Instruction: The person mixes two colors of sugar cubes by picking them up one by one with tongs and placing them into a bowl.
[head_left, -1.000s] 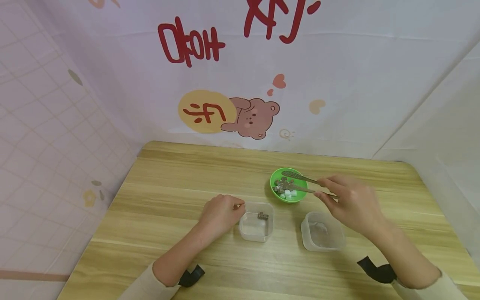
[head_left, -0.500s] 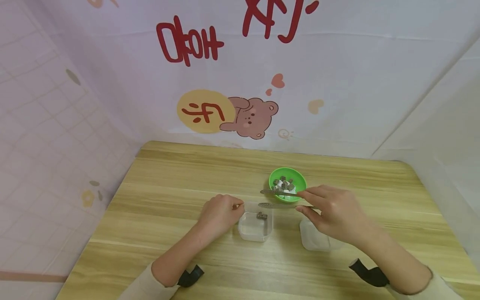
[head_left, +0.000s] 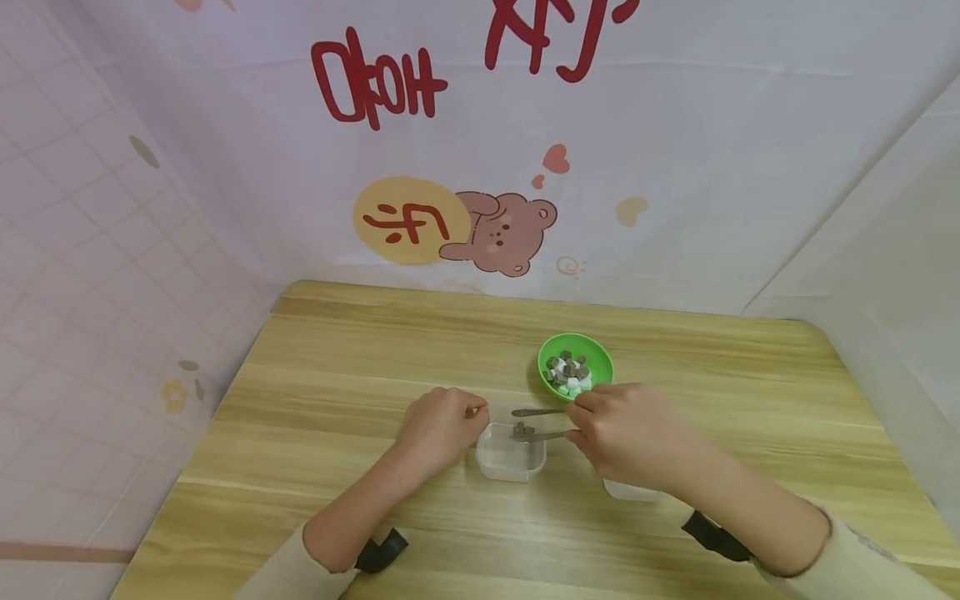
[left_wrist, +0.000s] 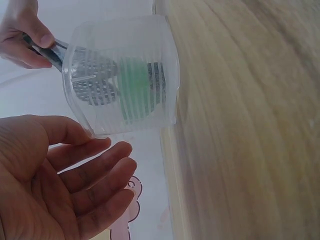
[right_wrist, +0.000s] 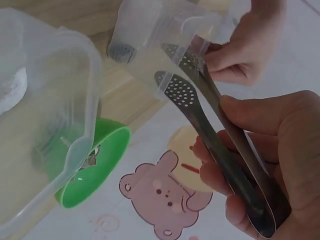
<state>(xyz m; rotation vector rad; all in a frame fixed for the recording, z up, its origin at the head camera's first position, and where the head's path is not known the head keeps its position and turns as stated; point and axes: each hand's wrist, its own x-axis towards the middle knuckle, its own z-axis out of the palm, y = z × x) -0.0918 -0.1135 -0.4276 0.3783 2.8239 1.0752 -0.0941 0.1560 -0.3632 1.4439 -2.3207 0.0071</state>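
Note:
My left hand [head_left: 442, 429] pinches the rim corner of a clear square plastic container [head_left: 512, 477] between thumb and forefinger; the other fingers are loosely bent outside it. A few small brown cubes lie in this container. In my right hand [head_left: 637, 433] is a pair of metal tongs [right_wrist: 215, 150] with perforated heads. Their heads are apart and reach in over the container's rim. Whether a cube sits between them I cannot tell. The green bowl [head_left: 602, 357] behind holds several brown and white cubes.
A second translucent container [right_wrist: 94, 65] stands to the right, mostly hidden under my right hand in the head view; something white lies inside it. The wood-grain table [head_left: 360, 333] ends at a printed cloth wall [head_left: 675, 275].
My right hand has carried the tongs from over the green bowl leftward and toward me to the clear container, now covering much of the second container. The left hand stays on the rim.

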